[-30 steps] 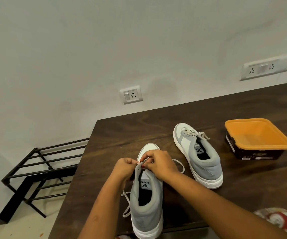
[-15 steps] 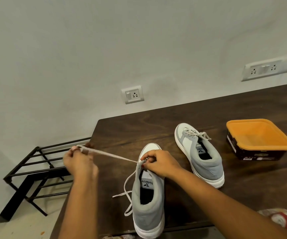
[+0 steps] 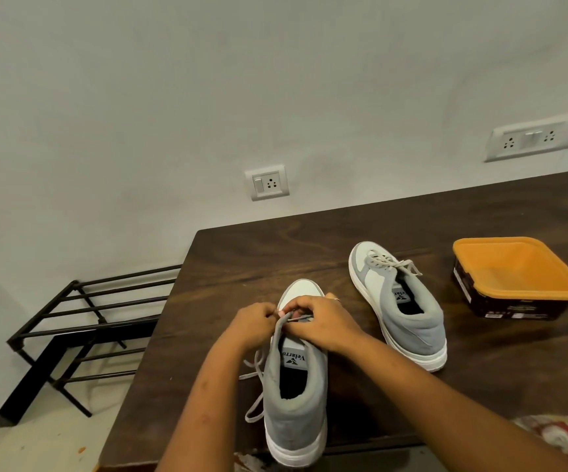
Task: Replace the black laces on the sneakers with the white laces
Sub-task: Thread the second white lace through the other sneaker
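White flat fabric lace point(image 3: 278, 329) on grey-and-white fabric sneaker point(image 3: 296, 413), 6 o'clock of dark wooden table point(image 3: 241, 267) | change: left hand point(image 3: 253, 327) is back from its 9 o'clock pull-out, now at the eyelets; crossing judged drawn snug | left hand and right hand point(image 3: 323, 323) touch, both pinching lace above tongue; tail trails at shoe's 9 o'clock

Both hands meet over the near sneaker point(image 3: 295, 408).
The left hand point(image 3: 254, 328) and right hand point(image 3: 325, 323) sit knuckles up above its tongue, fingers point(image 3: 304, 305) curled, pinching the white lace point(image 3: 277, 333); both forearms reach in past its heel.
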The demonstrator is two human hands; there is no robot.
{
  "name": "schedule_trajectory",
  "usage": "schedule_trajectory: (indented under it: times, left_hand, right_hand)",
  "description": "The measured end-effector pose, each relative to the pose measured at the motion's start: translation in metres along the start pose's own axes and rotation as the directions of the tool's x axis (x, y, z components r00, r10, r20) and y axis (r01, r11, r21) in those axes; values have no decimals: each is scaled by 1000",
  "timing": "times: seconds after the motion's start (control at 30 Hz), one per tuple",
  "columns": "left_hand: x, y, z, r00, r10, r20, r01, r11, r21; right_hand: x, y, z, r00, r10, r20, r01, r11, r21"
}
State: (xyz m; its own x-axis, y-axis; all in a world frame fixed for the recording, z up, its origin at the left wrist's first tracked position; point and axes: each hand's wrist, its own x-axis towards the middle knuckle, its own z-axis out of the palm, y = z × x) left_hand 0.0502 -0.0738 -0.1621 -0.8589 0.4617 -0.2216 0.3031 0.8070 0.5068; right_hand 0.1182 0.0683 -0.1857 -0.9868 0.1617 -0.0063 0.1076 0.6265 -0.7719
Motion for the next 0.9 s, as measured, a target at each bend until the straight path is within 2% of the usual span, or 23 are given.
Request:
schedule_trajectory:
  times: [0.03, 0.1, 0.13, 0.2, 0.27, 0.3, 0.37, 0.43, 0.47, 0.5, 0.53, 0.57, 0.6, 0.63, 0.67, 0.7, 0.73, 0.77, 0.83, 0.87, 0.9]
  left_hand:
    - [0, 0, -2, 999, 28, -24, -29, 999, -42]
    - [-3, 3, -11, 983, 59, -175, -97, 972, -214]
    - [-5, 4, -18, 962, 41, -271, -140, 923, -358]
    - [-12, 3, -36, 909, -65, -411, -235, 735, -636]
    - [-20, -3, -50, 878, -177, -445, -294, 534, -792]
    - [-24, -8, -54, 872, -214, -439, -300, 476, -827]
    - [-30, -23, -58, 890, -248, -382, -243, 449, -860]
    - [-35, -41, -62, 942, -225, -250, -95, 535, -839]
    - [-37, -49, -63, 974, -186, -131, 23, 655, -756]
    - [-40, -56, -63, 987, -152, 42, 149, 809, -569]
    - [-43, -59, -60, 955, -165, 247, 236, 926, -296]
    - [-44, -58, -55, 875, -220, 431, 260, 965, -35]
    - [-46, -53, -50, 774, -295, 561, 272, 954, 128]
    - [-47, -47, -46, 687, -348, 637, 297, 936, 191]
    - [-46, -40, -42, 646, -361, 673, 304, 930, 207]
    - [-43, -35, -39, 656, -350, 668, 275, 936, 220]
    - [-37, -33, -36, 717, -316, 621, 227, 949, 220]
    - [-30, -32, -34, 806, -265, 529, 184, 962, 203]
    - [-19, -33, -27, 962, -136, 235, 125, 990, 62]
    - [-15, -31, -24, 991, -77, 111, 83, 995, -50]
    - [-13, -27, -20, 998, -40, 50, 48, 987, -157]
  right_hand:
    - [0, 0, 0, 1000, -4, 4, 4, 1000, -6]
    - [0, 1, 0, 1000, -5, 9, 6, 1000, -16]
    - [0, 1, 0, 1000, 0, 12, 0, 1000, -10]
    - [0, 0, 1, 1000, 10, 16, -10, 1000, 3]
    - [-1, 0, 2, 1000, 6, 8, -6, 1000, -1]
    - [-1, 0, 2, 1000, 4, 3, -4, 1000, -4]
    - [-2, -1, 2, 1000, 4, 3, -4, 1000, 0]
    - [-3, -2, 1, 1000, 4, 12, -4, 1000, 23]
    - [-3, -4, 2, 1000, 4, 14, -5, 999, 37]
    - [-3, -4, 2, 1000, 4, 14, -5, 999, 50]
    - [-3, -5, 2, 1000, 5, 12, -6, 998, 61]
    - [-3, -5, 1, 1000, 7, 8, -7, 998, 69]
    - [-4, -5, 0, 1000, 6, 5, -6, 997, 77]
    - [-3, -5, -1, 1000, 1, 7, -2, 996, 87]
    - [-3, -5, -2, 1000, -5, 12, 4, 995, 95]
    - [-5, -5, -4, 1000, -14, 21, 12, 995, 100]
    - [-6, -6, -6, 999, -26, 36, 22, 995, 98]
    - [-8, -7, -8, 998, -40, 56, 35, 996, 88]
    - [-12, -7, -12, 992, -67, 108, 65, 998, 27]
    - [-14, -7, -14, 989, -76, 124, 78, 997, -14]
    - [-16, -6, -15, 990, -79, 121, 85, 995, -48]
